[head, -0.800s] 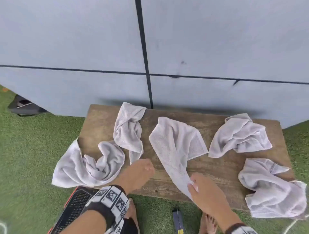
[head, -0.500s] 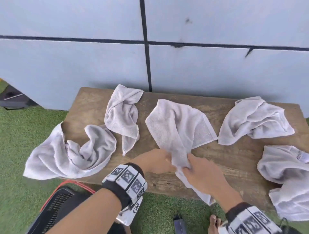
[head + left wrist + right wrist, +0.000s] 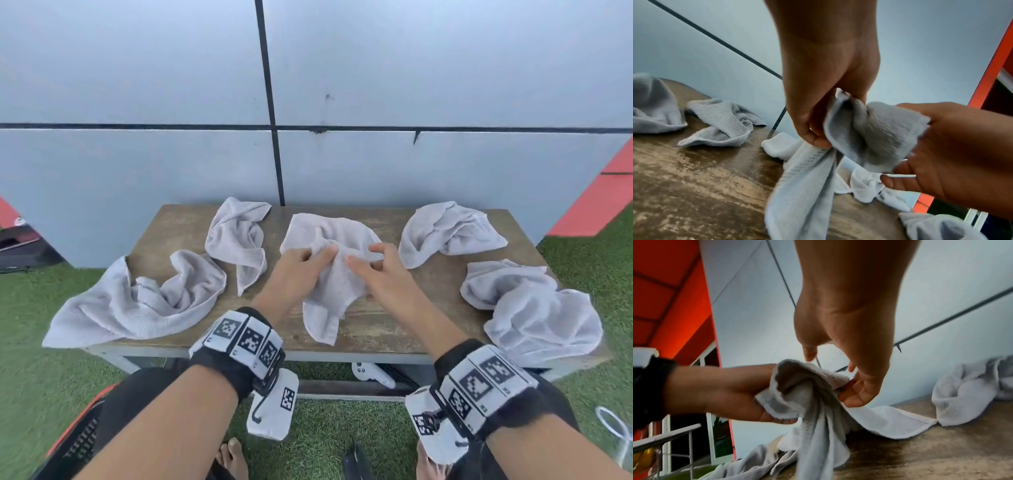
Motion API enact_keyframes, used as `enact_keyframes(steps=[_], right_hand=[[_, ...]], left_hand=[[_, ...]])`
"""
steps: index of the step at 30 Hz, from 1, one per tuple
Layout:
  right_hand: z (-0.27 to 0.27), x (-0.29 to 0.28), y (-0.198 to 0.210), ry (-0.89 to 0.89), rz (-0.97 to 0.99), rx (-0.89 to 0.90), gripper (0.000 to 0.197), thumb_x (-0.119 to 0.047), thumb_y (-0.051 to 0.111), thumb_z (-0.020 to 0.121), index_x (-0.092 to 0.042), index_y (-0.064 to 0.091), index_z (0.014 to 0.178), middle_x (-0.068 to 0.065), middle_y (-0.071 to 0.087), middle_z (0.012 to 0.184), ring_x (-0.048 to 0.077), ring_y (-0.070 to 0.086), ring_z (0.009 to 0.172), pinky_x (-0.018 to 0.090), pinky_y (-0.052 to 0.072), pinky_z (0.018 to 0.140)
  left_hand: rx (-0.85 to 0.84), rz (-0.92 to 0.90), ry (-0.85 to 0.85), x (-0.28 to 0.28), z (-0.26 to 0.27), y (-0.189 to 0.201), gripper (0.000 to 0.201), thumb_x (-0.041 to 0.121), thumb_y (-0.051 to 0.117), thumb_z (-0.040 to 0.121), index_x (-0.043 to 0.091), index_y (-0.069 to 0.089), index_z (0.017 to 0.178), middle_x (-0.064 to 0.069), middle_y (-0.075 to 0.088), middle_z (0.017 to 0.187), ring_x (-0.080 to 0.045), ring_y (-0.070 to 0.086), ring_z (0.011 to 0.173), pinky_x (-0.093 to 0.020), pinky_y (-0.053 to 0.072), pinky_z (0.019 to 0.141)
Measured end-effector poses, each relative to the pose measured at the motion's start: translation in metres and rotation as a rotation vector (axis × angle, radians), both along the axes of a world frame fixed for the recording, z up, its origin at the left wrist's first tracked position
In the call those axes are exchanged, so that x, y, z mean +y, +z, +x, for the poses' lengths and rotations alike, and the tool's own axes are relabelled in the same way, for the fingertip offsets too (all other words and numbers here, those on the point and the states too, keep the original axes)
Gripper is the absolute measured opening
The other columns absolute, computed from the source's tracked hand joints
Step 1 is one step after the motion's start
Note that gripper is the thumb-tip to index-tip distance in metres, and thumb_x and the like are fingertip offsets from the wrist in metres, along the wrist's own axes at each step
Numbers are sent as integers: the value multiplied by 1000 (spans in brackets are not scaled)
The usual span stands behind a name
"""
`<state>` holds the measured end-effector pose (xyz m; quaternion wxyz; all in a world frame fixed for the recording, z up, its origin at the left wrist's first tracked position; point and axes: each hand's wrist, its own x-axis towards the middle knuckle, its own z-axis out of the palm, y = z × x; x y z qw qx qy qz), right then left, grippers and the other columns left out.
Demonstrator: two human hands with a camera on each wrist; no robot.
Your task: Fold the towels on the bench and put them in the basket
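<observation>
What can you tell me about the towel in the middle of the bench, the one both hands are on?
The middle towel is pale grey-white terry cloth with a stitched hem and a woven stripe band near one end. It lies crumpled, not yet folded, on the worn wooden bench, its near corner reaching towards the front edge. The left hand grips a bunched part lifted off the wood; the right hand touches the cloth with loosely curled fingers. It lies apart from the other towels.
</observation>
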<state>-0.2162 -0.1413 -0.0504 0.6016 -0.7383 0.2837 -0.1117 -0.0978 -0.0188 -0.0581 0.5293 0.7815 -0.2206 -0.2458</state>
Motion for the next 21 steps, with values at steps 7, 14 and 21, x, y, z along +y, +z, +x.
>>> enact_keyframes(steps=[7,14,21], right_hand=[[-37,33,19,195,-305,-21,13,-23,67,91,-22,58,101,-7,63,91,19,67,87,24,44,65],[-31,16,36,-19,-478,-81,31,-22,49,102,2,54,82,8,53,70,25,52,67,45,51,71],[-27,30,46,-41,-534,-250,33,-45,66,91,-28,55,118,-7,55,112,11,52,105,27,45,88]], left_hand=[[-96,-104,23,14,-37,38,50,50,61,94,19,35,65,7,33,56,-9,32,51,-20,28,48],[20,-224,135,38,-26,62,50,66,63,79,18,50,71,-5,51,74,-19,50,73,-35,39,68],[158,-323,135,36,-16,86,27,39,81,79,13,77,83,-5,75,93,-25,69,98,-44,54,92]])
